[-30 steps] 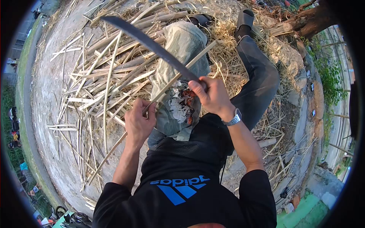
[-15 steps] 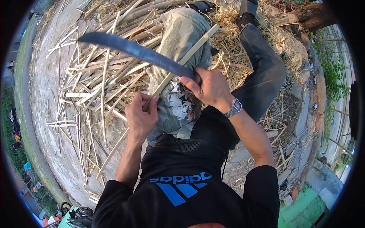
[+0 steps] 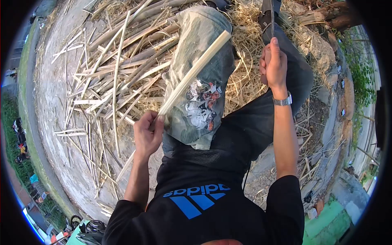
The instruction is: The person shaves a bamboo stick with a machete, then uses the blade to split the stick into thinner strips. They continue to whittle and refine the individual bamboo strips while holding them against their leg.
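Observation:
My left hand [image 3: 148, 132] is closed on the lower end of a pale bamboo strip [image 3: 198, 71], thumb on top. The strip slants up and to the right across a greenish, printed cloth [image 3: 200, 34] that covers my thigh. Off to the right and raised, my right hand [image 3: 274, 65] is wrapped round the handle of a machete [image 3: 272, 18], its thumb pointing up. The blade is seen nearly edge-on, pointing away from me, apart from the strip. The handle is mostly hidden by the fingers.
Split bamboo pieces [image 3: 116, 81] lie in a loose heap on the concrete ground at left. Curly shavings [image 3: 245, 73] pile up beyond my legs. A rock [image 3: 316, 47] and a log [image 3: 326, 18] sit at the upper right.
My right hand has moved up and right with the machete, away from the strip it was lying against. The strip has turned to show a wider, paler face; my left hand still grips it.

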{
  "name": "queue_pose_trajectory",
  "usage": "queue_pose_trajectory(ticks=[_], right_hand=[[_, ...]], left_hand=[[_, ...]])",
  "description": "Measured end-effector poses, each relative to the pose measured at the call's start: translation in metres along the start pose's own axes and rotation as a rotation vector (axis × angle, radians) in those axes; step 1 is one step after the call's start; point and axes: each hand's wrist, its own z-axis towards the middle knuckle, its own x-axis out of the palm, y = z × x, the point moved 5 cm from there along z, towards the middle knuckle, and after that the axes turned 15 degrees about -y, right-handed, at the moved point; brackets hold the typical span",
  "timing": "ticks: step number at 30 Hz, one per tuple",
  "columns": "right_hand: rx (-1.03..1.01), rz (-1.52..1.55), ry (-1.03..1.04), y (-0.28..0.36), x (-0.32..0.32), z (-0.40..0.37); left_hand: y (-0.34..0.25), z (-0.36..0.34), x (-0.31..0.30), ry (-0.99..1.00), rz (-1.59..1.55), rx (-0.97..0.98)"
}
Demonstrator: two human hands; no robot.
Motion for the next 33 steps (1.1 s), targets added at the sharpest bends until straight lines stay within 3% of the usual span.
queue_pose_trajectory(ticks=[3,7,8,10,14,16,18,20,23,24,26,33], right_hand=[[-0.035,0.047,0.140,0.017,0.016,-0.047],[-0.385,-0.319,0.316,0.045,0.035,-0.084],[-0.384,-0.317,0.316,0.045,0.041,-0.090],[-0.560,-0.594,0.400,0.040,0.056,-0.106],[-0.605,-0.729,0.466,0.011,0.068,-0.099],[-0.634,-0.667,0.390,0.016,0.063,-0.078],[-0.484,-0.559,0.345,0.021,0.055,-0.052],[-0.504,-0.570,0.306,0.021,0.059,-0.050],[-0.408,-0.470,0.406,0.013,0.067,-0.087],[-0.590,-0.671,0.455,0.007,0.071,-0.102],[-0.710,-0.752,0.494,0.007,0.070,-0.109],[-0.764,-0.652,0.438,0.012,0.072,-0.084]], left_hand=[[-0.028,0.027,0.013,0.154,0.033,-0.048],[-0.040,0.045,0.035,0.194,0.086,-0.073],[-0.044,0.047,0.041,0.173,0.097,-0.051],[-0.045,0.050,0.050,0.201,0.124,-0.051],[-0.053,0.049,0.057,0.184,0.155,-0.042],[-0.052,0.048,0.057,0.187,0.161,-0.041],[-0.052,0.047,0.058,0.171,0.140,-0.046],[-0.051,0.047,0.059,0.179,0.154,-0.070],[-0.048,0.050,0.063,0.178,0.110,-0.044],[-0.047,0.048,0.063,0.174,0.086,-0.039],[-0.044,0.049,0.063,0.191,0.077,-0.057],[-0.049,0.054,0.063,0.179,0.098,-0.031]])
